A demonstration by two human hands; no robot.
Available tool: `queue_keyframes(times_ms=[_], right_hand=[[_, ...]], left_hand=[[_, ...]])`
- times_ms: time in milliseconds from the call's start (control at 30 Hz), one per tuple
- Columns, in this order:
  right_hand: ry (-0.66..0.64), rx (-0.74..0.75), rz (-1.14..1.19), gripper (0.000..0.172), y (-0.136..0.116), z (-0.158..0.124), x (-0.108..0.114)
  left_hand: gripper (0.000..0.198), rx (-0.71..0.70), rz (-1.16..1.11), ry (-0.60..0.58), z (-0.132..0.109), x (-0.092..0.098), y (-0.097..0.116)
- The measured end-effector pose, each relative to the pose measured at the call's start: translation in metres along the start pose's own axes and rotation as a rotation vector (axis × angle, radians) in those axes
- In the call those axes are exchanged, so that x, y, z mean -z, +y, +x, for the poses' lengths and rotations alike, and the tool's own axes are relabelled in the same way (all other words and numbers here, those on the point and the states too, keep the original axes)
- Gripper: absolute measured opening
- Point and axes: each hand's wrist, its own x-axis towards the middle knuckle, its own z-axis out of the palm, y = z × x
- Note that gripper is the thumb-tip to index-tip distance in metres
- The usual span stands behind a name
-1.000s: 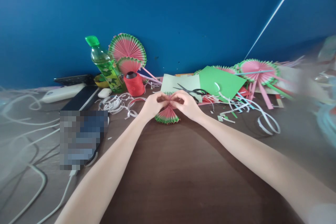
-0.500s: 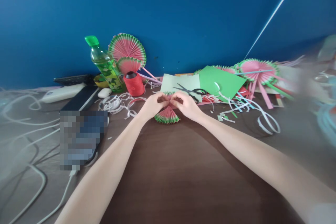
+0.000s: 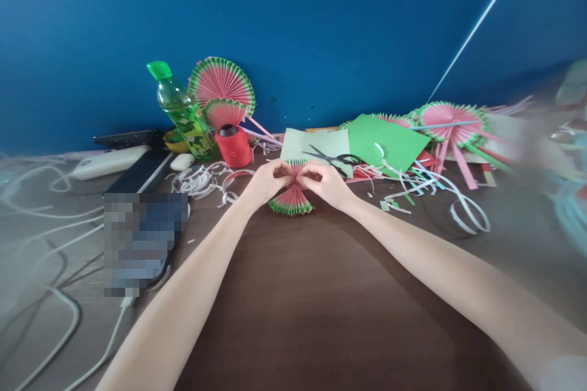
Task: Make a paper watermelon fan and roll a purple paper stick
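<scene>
A pleated paper fan (image 3: 292, 203), pink with a green and white rim, is pinched at its narrow middle. Its pleats spread toward me below my hands and away from me above them. On the left of that middle, my left hand (image 3: 271, 181) is closed with thumb and fingers on the paper. From the right, my right hand (image 3: 323, 184) pinches the same spot, its fingertips close to the left ones. Whether thread lies between the fingertips is too small to tell. Just behind my right hand, black scissors (image 3: 328, 157) lie on a pale green sheet (image 3: 296, 142).
Behind my left hand stand a red thread spool (image 3: 233, 145), a green-capped bottle (image 3: 183, 113) and a finished paper fan (image 3: 222, 85). White paper strips (image 3: 197, 180) lie near them. At right are a green sheet (image 3: 387, 143) and more fans (image 3: 452, 122). A charging phone (image 3: 147, 244) lies left.
Very little differs. Both hands keep pinching the fan's middle, and its lower half has shifted slightly left.
</scene>
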Motion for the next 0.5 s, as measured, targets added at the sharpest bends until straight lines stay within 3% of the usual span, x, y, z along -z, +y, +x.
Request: queue_keyframes(times_ms=[167,500], right_hand=[[0.068,-0.055,-0.012,0.011,0.0033,0.0021,-0.0010],[0.047,-0.051,-0.051,0.008,0.0086,0.0039,-0.0027]], left_hand=[[0.007,-0.004,-0.042,-0.016,-0.0006,-0.0004,-0.0018],[0.008,-0.016,-0.062,-0.033,-0.0010,-0.0006,-0.0028]])
